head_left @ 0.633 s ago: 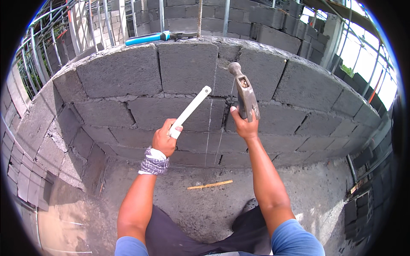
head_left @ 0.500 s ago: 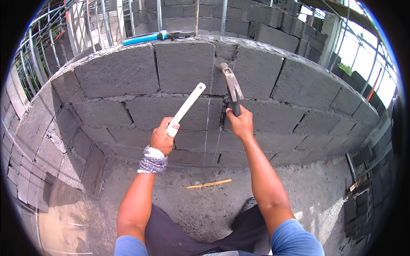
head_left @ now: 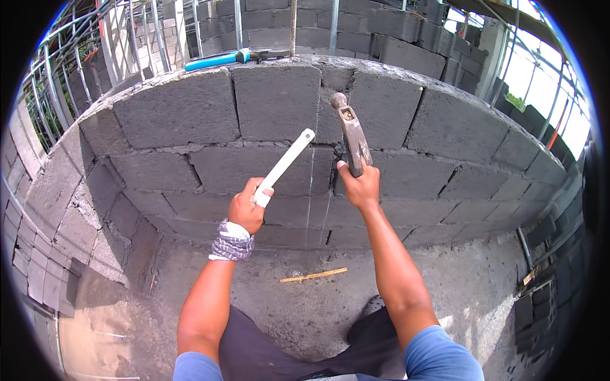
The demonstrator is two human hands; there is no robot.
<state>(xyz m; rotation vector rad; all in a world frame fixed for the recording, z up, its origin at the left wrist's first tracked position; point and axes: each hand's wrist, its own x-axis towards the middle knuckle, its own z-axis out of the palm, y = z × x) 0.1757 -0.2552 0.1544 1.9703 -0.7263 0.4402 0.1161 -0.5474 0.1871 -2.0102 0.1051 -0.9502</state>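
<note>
My left hand is closed around the lower end of a white flat bar with a hole at its top; the bar slants up and to the right. A cloth is wrapped round that wrist. In my right hand is a claw hammer, gripped close below its head, the face pointing up and away. Its handle is mostly hidden. Both tools are in front of a grey block wall, which bears pale vertical chalk lines between my hands. A notch breaks the wall's top edge beyond the hammer.
On the wall's top lies a blue-handled tool with a dark metal end. Vertical metal rods rise beyond it. A thin wooden strip lies on the concrete floor. Stacked blocks are at the right.
The hammer has turned in my right hand, and its head shows more from the side. The white bar has shifted slightly right and down. Both tools are still held.
</note>
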